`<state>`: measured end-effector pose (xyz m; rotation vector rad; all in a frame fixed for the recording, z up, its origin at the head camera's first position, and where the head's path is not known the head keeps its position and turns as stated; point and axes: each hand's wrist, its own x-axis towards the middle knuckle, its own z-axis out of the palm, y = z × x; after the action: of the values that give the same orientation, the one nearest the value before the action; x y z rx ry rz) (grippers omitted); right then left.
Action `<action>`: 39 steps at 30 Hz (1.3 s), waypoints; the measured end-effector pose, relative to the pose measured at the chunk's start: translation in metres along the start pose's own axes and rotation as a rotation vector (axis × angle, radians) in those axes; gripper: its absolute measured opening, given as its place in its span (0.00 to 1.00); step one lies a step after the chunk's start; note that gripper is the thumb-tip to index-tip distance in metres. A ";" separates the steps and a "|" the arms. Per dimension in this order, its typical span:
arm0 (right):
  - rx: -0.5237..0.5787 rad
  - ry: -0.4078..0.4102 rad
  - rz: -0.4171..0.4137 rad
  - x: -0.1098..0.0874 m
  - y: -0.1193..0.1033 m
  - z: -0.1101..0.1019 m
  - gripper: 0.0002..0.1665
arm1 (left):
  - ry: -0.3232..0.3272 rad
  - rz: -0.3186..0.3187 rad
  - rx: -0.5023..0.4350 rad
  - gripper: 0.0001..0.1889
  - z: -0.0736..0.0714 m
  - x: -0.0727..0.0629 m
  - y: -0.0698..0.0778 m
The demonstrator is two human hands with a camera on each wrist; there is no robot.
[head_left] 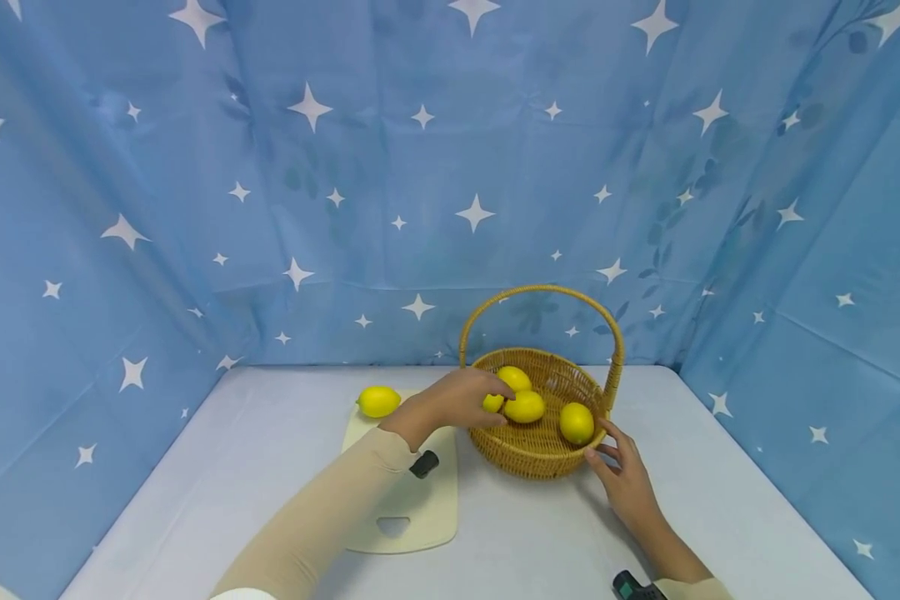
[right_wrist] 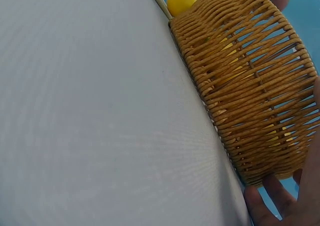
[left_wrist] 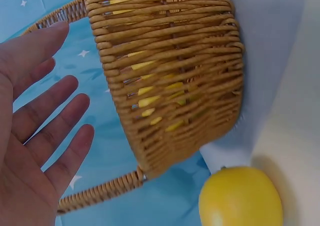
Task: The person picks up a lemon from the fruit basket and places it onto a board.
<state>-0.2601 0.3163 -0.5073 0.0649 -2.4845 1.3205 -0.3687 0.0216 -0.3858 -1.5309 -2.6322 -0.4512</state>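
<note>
A wicker basket (head_left: 528, 462) with a tall arched handle holds several yellow lemons (head_left: 525, 407). My left hand (head_left: 461, 398) reaches over its left rim, fingertips close above the lemons. In the left wrist view the fingers of that hand (left_wrist: 42, 121) are spread, with nothing between them. My right hand (head_left: 628, 479) grips the basket's right side, thumb against the outer wall and a finger at the rim. Seen from the right wrist, fingertips (right_wrist: 260, 206) curl about the low edge of the woven wall (right_wrist: 250, 86).
A cream cutting board (head_left: 420, 521) with a handle slot lies left of the basket, partly under my left forearm. One lemon (head_left: 378, 402) sits at its far left end; two lemons (right_wrist: 182, 1) show beyond the basket in the right wrist view. A blue star-patterned curtain (head_left: 390, 167) surrounds the white table (head_left: 540, 550).
</note>
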 end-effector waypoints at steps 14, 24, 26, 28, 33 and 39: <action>0.000 0.003 0.012 -0.005 -0.001 -0.003 0.38 | -0.106 -0.048 -0.013 0.24 0.022 0.048 0.020; -0.005 -0.006 0.030 -0.004 -0.001 -0.005 0.39 | -0.138 0.032 -0.012 0.24 0.035 0.080 0.048; -0.006 -0.006 0.022 -0.003 -0.002 -0.004 0.39 | -0.134 0.033 0.000 0.24 0.036 0.085 0.054; -0.008 -0.005 0.013 -0.002 -0.002 -0.004 0.39 | -0.141 0.029 0.011 0.25 0.037 0.090 0.059; -0.021 -0.003 0.002 -0.001 -0.003 -0.004 0.39 | -0.211 0.008 0.064 0.26 0.042 0.101 0.071; -0.005 -0.014 -0.003 0.001 -0.006 -0.001 0.40 | -0.275 -0.043 0.122 0.27 0.050 0.112 0.075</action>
<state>-0.2593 0.3134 -0.5014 0.0772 -2.4982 1.3162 -0.3559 0.1650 -0.3945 -1.6036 -2.8367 -0.0832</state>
